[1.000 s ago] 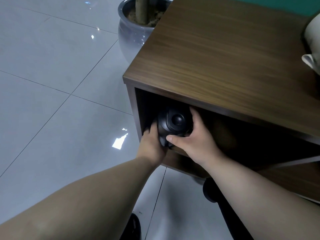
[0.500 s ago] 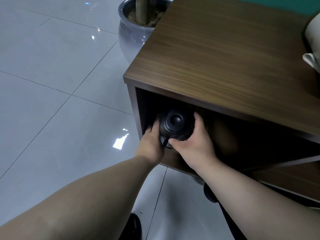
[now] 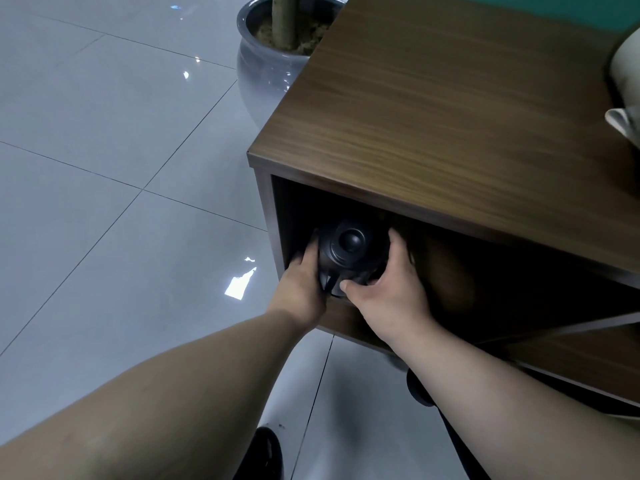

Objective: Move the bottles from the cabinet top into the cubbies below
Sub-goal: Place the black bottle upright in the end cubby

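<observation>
**Both hands on the bottle in the left cubby**

The left hand (image 3: 300, 287) grips the left side of a black bottle (image 3: 349, 254), fingers curled round its body and reaching into the dark of the cubby (image 3: 450, 271). The right hand (image 3: 388, 292) grips the other side: its fingers run up the bottle's right flank and its thumb presses across the lower front edge, close to the left hand. The bottle sits between the two palms just inside the cubby mouth, near the left wall, its rounded cap facing up toward the camera. Whether its base rests on the cubby floor cannot be told, as the hands and shadow hide it.

Both bare forearms stretch in from the bottom of the view, the left from the lower left corner, the right from the lower right.

Above the hands, the wooden cabinet top (image 3: 433, 116) overhangs the cubby; its near part is bare. At the far right edge a pale object (image 3: 627, 95) stands on it, cut off by the frame and too partial to identify.

Behind the cabinet's left corner a glossy grey planter (image 3: 263, 77) holds soil and a trunk. The floor (image 3: 104, 168) is pale, shiny tile. A dark shoe (image 3: 266, 455) shows at the bottom edge.
</observation>
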Tool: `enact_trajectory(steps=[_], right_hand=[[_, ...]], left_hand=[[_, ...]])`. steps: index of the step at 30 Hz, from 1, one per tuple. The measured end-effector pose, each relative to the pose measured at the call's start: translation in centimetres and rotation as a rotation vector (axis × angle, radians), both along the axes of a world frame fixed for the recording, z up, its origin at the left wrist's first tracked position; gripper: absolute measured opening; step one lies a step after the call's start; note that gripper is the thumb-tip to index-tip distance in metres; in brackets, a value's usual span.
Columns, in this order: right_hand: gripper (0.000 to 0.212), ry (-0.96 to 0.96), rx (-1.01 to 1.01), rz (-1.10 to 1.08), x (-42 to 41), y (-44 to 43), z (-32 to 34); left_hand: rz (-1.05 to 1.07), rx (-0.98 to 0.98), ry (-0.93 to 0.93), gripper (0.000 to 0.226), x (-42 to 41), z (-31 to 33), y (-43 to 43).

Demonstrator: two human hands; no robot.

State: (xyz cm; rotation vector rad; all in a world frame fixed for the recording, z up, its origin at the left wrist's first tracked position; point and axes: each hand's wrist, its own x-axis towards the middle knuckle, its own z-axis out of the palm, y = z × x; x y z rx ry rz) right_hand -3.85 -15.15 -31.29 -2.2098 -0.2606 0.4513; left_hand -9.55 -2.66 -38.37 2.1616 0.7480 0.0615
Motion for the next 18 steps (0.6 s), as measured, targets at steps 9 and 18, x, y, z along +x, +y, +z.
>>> enact_trajectory(steps=[9,18], right_hand=[[0.112,0.052,-0.017,0.043,0.1,-0.3,0.0],[0.114,0.152,-0.237,0.082,-0.1,-2.7,1.7]], left_hand=[[-0.002,-0.052,0.002,0.088,-0.3,1.1,0.0],[-0.061,-0.179,0.200,0.084,-2.2,4.1,1.0]])
